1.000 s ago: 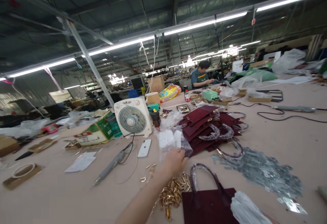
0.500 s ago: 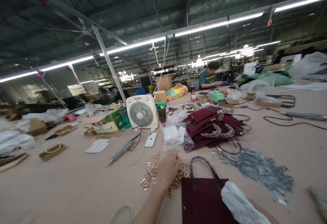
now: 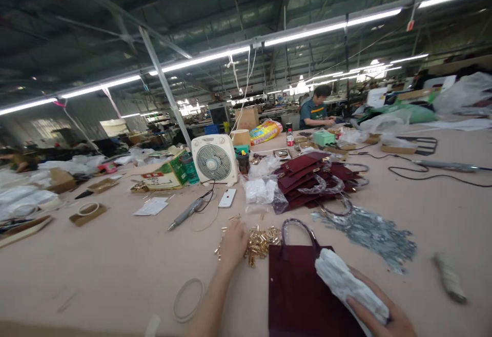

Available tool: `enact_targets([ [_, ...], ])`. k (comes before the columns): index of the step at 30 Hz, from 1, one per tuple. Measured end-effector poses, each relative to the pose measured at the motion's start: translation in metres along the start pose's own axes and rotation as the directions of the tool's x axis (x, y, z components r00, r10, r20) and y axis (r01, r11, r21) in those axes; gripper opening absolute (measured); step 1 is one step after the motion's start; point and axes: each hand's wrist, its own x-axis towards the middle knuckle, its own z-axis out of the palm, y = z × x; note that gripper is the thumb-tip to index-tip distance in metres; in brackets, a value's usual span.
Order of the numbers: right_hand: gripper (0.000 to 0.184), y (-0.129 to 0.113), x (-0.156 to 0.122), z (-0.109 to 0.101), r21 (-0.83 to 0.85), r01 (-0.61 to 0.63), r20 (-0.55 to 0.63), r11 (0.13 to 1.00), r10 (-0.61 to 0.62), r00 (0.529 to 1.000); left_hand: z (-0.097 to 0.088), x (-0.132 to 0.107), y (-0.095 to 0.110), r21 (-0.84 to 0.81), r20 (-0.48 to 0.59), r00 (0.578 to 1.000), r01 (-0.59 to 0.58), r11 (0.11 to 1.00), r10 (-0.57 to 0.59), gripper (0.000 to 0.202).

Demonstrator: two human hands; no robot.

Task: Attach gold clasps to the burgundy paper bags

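My left hand [image 3: 235, 238] is over the left part of a pile of small gold metal fittings [image 3: 259, 242], its fingers curled down among them. Whatever the fingertips grip is hidden. To the right of the pile lies a dark burgundy handbag [image 3: 294, 288], flat, its plastic-wrapped handle [image 3: 298, 222] pointing away from me. My right hand [image 3: 378, 306] is closed around a crumpled white bundle [image 3: 346, 278], which lies over the bag's right side. What is inside the bundle does not show.
Stacked burgundy bags [image 3: 307, 181] lie beyond, beside a heap of thin grey metal pieces [image 3: 372, 237]. A fan [image 3: 214, 160], a phone [image 3: 227, 198] and a corded grey tool [image 3: 186, 214] are on the table. A wrapped stick-like object [image 3: 449, 278] lies right. A person [image 3: 315, 109] sits farther back.
My left hand has shifted left across the gold fittings, uncovering more of the pile. The right hand with the white bundle shows more fully. The view has shifted slightly.
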Motion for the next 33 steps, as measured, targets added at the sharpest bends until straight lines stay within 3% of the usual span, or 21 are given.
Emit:
enact_targets([
  [2,0.055,-0.013,-0.003,0.010,-0.020,0.069,0.031,0.997,-0.069,0.997,0.000,-0.013,0.012,-0.061,-0.069,0.998,-0.004,0.998,-0.001,0.038],
  [4,0.050,-0.028,-0.003,0.024,-0.034,0.136,0.091,0.990,-0.132,0.987,0.003,-0.030,0.028,-0.227,-0.101,0.995,-0.028,0.973,0.005,0.038],
  [8,0.047,-0.050,0.006,0.058,0.000,0.269,0.282,0.963,-0.258,0.924,0.012,-0.068,0.068,-0.678,0.055,0.996,-0.019,0.735,0.077,0.054],
  [11,0.050,-0.053,0.016,0.081,0.027,0.387,0.339,0.922,-0.373,0.864,0.022,-0.089,0.087,-0.741,0.125,0.987,0.022,0.671,0.105,0.065],
  [13,0.049,-0.051,0.020,0.091,0.011,0.457,0.356,0.889,-0.431,0.829,0.030,-0.097,0.088,-0.756,0.095,0.994,0.038,0.654,0.052,0.066],
  [16,0.052,-0.048,0.025,0.095,-0.010,0.488,0.391,0.873,-0.446,0.805,0.040,-0.104,0.083,-0.834,0.060,0.998,0.053,0.550,-0.005,0.065],
  [19,0.047,-0.045,0.032,0.094,0.007,0.351,0.382,0.936,-0.327,0.864,0.044,-0.106,0.081,-0.822,0.045,0.998,0.058,0.567,-0.037,0.063],
  [22,0.047,-0.041,0.044,0.098,0.068,0.098,0.314,0.993,-0.114,0.943,0.043,-0.105,0.086,-0.760,0.050,0.997,0.077,0.646,-0.060,0.061],
  [24,0.053,-0.036,0.053,0.103,0.151,-0.064,0.273,0.987,0.021,0.962,0.042,-0.104,0.090,-0.719,0.041,0.997,0.078,0.690,-0.070,0.056],
  [26,0.057,-0.032,0.062,0.109,0.271,-0.203,0.245,0.941,0.136,0.960,0.041,-0.103,0.092,-0.689,0.030,0.997,0.068,0.722,-0.065,0.052],
  [29,0.057,-0.029,0.072,0.113,0.479,-0.361,0.233,0.800,0.280,0.931,0.042,-0.104,0.090,-0.686,0.032,0.999,0.044,0.726,-0.031,0.054],
  [33,0.045,-0.032,0.078,0.112,0.618,-0.471,0.272,0.630,0.391,0.879,0.046,-0.106,0.087,-0.705,-0.043,0.999,-0.012,0.709,-0.025,0.065],
])
